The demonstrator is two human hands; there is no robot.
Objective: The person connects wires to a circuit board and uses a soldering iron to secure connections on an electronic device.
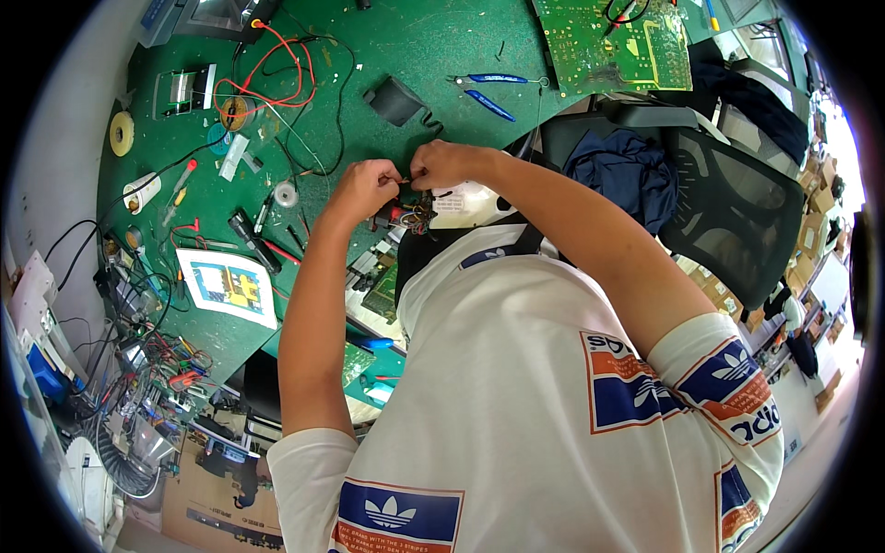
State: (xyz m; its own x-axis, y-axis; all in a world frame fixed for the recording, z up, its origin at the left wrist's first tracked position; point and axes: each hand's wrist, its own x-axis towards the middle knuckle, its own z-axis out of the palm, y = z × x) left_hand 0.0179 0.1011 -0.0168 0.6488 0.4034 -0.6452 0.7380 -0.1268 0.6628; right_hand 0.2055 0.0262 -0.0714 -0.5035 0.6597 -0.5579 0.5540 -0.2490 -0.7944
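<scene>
My left hand and my right hand are closed in pinches close together at the bench edge. A small, thin piece, perhaps a wire, lies between their fingertips, too small to make out. Just below them is a bundle of coloured wires with a red part, beside a white device bearing a label, near my body.
The green bench holds blue-handled pliers, a black box, looped red cable, a flashlight, printed sheet and green circuit board. At right stands a mesh chair beside a dark garment.
</scene>
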